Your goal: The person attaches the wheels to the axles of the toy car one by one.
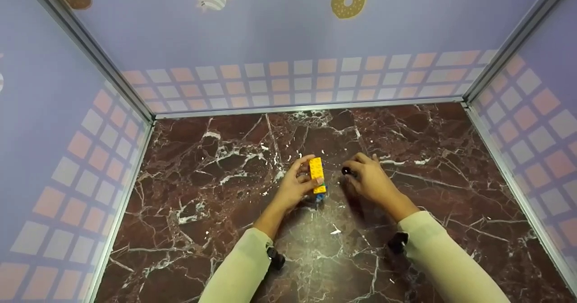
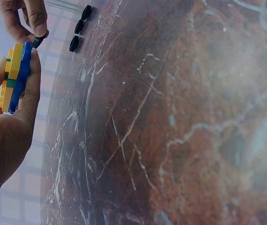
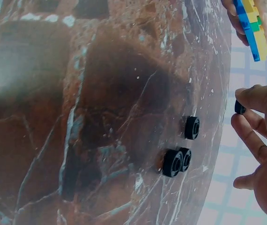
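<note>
My left hand [image 1: 294, 188] grips a toy block vehicle by its sides, thumb on one face and fingers behind. The block vehicle [image 1: 316, 170] has yellow bricks, a bit of green, and a blue base [image 2: 23, 77]. Between thumb and fingertip my right hand [image 1: 373, 181] pinches a small black toy wheel [image 3: 240, 108]. In the left wrist view that wheel [image 2: 39, 42] is close by the end of the blue base; the head view shows a gap between the two hands. Three more black wheels [image 3: 192, 128] lie on the table in the right wrist view, two of them side by side.
The tabletop [image 1: 225, 231] is dark red marble pattern with white veins. Purple panels [image 1: 279, 32] with pink and white squares stand along the back and both sides. Each wrist wears a small black camera [image 1: 276, 258] over a pale sleeve.
</note>
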